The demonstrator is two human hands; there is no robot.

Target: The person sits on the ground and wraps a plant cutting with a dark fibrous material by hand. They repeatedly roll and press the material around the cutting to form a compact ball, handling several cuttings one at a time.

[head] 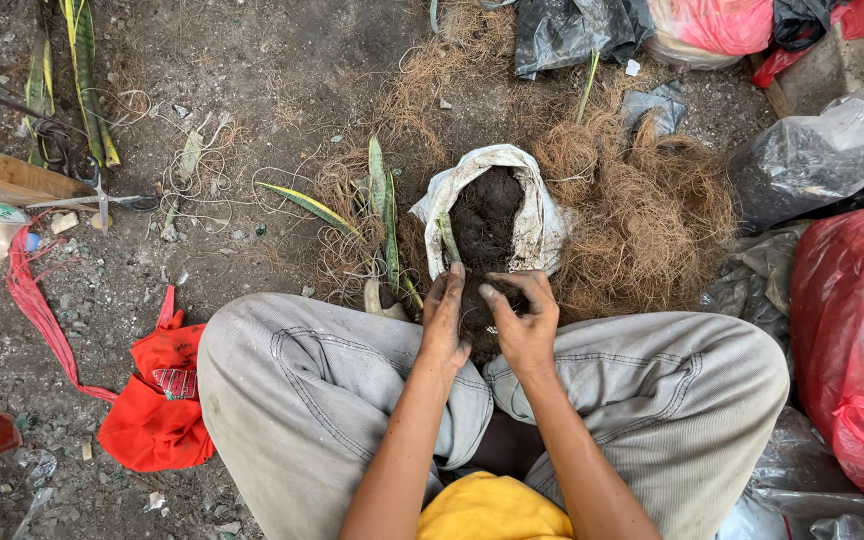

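While I sit cross-legged on the dirty ground, both my hands are at the near edge of a white woven plastic sack (537, 215) filled with dark soil (487, 215); the sack stands open just in front of my knees, its rim rolled down. My left hand (445, 320) is dirty with soil and its fingers are stretched toward the sack mouth, touching a narrow green leaf cutting (448, 238) that stands at the left inner side of the sack; I cannot tell if the fingers really pinch it or only lean on it. My right hand (524, 325) is half curled, the fingers bent inward over the soil at the sack's near rim; whether it holds some soil inside I cannot tell.

To the left of the sack, several long green sword-shaped leaves with yellow edges (384, 215) lie and stand among brown fibre; to the right there is a big heap of brown coconut fibre (642, 215), touching the sack. A crumpled red cloth bag (157, 400) lies beside my left knee; a full red plastic bag (852, 350) is at my right side; grey metal scissors (92, 198) lie well apart, at the far left.
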